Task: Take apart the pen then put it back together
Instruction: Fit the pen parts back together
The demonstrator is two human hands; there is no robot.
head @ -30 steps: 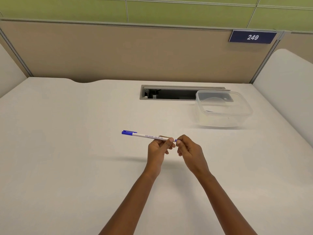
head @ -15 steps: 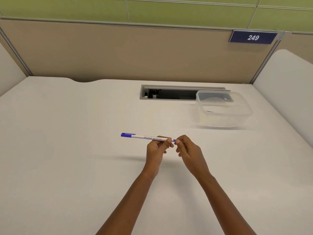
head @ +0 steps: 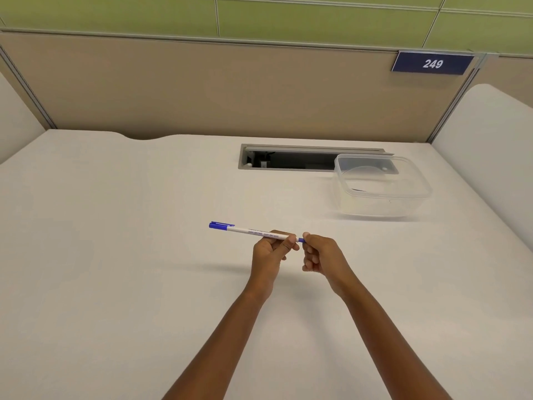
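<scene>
A white pen [head: 253,230] with a blue cap on its left end is held level above the middle of the white desk. My left hand [head: 272,251] grips the barrel near its right end, thumb and fingers closed round it. My right hand [head: 318,255] pinches the small blue end piece [head: 301,240] that sticks out of the barrel's right end. The two hands almost touch. The pen's tip is hidden by the cap.
A clear plastic container [head: 380,186] stands at the back right of the desk [head: 115,255]. Behind it an open cable slot [head: 288,160] is cut into the desk. A beige partition with a blue 249 sign [head: 432,63] closes the back.
The pen's capped left end has dipped slightly and the hands have drawn a little apart, showing more of the blue end piece. Both grips are unchanged.
</scene>
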